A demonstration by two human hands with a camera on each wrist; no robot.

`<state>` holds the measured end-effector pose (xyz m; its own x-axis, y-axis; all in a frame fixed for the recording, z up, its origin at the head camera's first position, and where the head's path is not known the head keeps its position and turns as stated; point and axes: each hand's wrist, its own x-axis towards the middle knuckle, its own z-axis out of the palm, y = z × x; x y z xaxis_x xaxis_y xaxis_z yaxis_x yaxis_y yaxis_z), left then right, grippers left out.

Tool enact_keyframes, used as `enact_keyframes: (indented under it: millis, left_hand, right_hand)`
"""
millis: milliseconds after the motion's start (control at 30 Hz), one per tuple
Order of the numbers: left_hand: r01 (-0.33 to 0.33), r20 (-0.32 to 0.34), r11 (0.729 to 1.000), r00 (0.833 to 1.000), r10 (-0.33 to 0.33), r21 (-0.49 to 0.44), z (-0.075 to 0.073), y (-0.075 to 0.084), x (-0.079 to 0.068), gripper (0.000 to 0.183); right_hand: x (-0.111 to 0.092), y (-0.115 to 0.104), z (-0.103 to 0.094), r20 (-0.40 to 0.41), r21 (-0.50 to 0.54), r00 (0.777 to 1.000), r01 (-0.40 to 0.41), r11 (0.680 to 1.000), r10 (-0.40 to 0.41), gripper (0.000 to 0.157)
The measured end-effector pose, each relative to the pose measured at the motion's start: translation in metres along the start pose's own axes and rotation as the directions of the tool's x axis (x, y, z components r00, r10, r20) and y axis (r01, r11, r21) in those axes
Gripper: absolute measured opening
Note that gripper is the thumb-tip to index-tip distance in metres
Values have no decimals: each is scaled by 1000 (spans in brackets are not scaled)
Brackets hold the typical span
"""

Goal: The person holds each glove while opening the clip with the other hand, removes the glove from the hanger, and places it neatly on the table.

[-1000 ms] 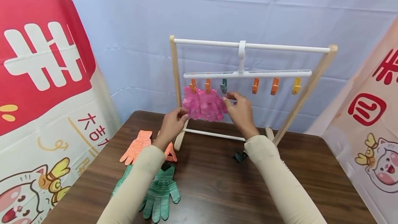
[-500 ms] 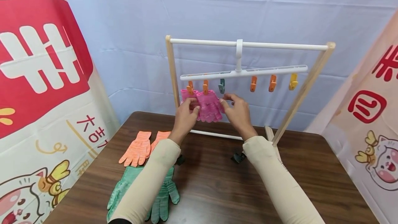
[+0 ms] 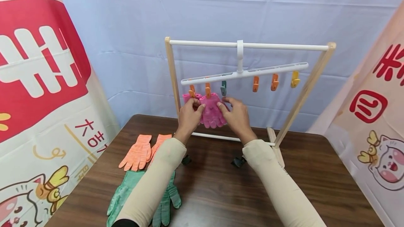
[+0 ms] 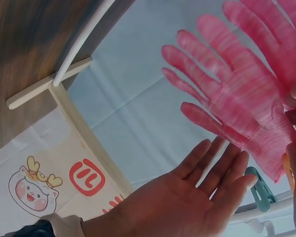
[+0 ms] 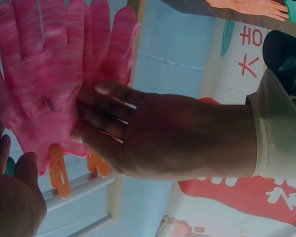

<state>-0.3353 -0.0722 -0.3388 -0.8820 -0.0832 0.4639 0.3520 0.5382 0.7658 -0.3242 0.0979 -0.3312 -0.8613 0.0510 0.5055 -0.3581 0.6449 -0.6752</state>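
Observation:
A pair of pink knit gloves hangs by the cuffs, fingers down, from two orange clips on a white hanger. My left hand is between the two gloves and pinches the side edge of one near its cuff; its fingers partly cover the other glove. Opposite, my right hand has its fingers nearly straight, fingertips right at the glove's other edge, below the green clip. In the left wrist view, the right palm shows with nothing gripped in it.
The hanger hooks on a rack with a white rail and wooden posts. More clips, orange and yellow, hang at right. Orange gloves and green gloves lie on the brown table at left.
My left hand has moved right and up from the outer side of the gloves to between them. The hanger has tilted, its left end lower. My right hand stays by the glove's right edge.

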Motion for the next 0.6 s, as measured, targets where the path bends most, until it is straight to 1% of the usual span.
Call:
enact_keyframes:
  millis: [167, 400, 600]
  left_hand:
    - [9, -7, 1000, 1000, -9, -2, 1, 2, 0, 15]
    - [-6, -16, 1000, 1000, 5, -23, -2, 2, 1, 13]
    - [-10, 10, 1000, 1000, 10, -18, -4, 2, 2, 13]
  right_hand:
    - [-2, -2, 4, 11, -23, 1000, -23, 999, 23, 40]
    - [-2, -10, 9, 30, -27, 999, 14, 1000, -13, 49]
    - [2, -24, 11, 47, 3, 998, 35, 999, -35, 53]
